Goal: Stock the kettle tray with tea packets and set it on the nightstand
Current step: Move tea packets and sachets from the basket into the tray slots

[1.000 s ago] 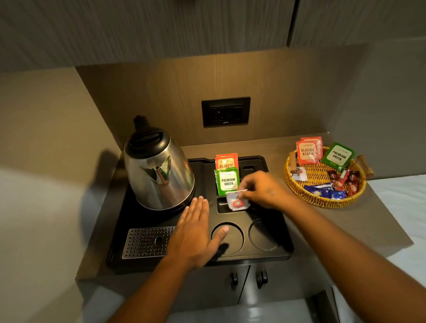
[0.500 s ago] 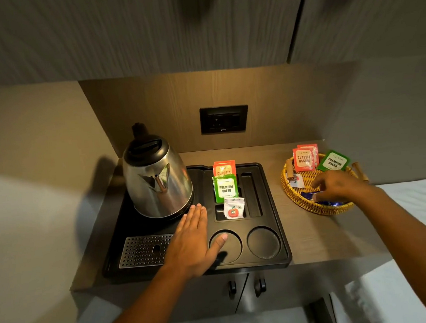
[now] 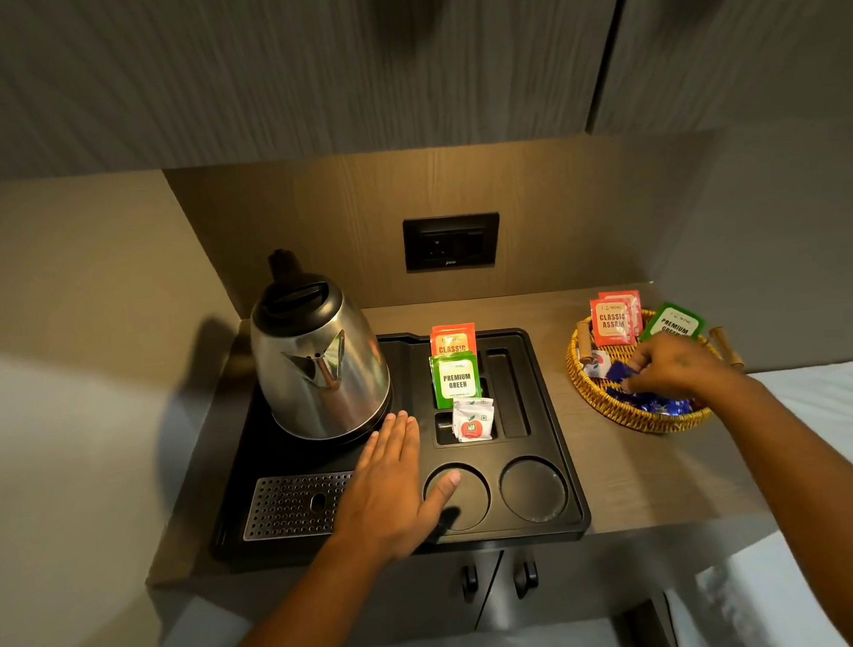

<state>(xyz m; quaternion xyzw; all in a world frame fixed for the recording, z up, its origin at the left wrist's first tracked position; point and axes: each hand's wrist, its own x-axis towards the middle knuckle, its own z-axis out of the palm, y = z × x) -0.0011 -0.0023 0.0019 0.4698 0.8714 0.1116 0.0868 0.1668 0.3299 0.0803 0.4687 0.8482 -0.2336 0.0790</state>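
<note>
The black kettle tray (image 3: 548, 444) sits on the wooden nightstand top with a steel kettle (image 3: 320, 374) at its back left. Its slots hold an orange Classic packet (image 3: 453, 340), a green Premium Green packet (image 3: 456, 380) and a white sachet (image 3: 472, 421). My left hand (image 3: 392, 486) lies flat and open on the tray, thumb over a round recess. My right hand (image 3: 675, 363) is down in the wicker basket (image 3: 588, 397), its fingertips pinched on a blue packet (image 3: 618, 372). Orange Assam packets (image 3: 614, 321) and a green packet (image 3: 672, 325) stand at the basket's back.
A perforated drip grate (image 3: 291, 505) and two round cup recesses (image 3: 533, 489) fill the tray's front. A black wall socket (image 3: 452, 242) is behind. Cabinets hang overhead. A white bed (image 3: 835, 416) borders the right. Two cupboard handles (image 3: 496, 580) are below the top.
My right hand let go of the white sachet in the tray's slot and moved right into the basket. My left hand stayed flat on the tray.
</note>
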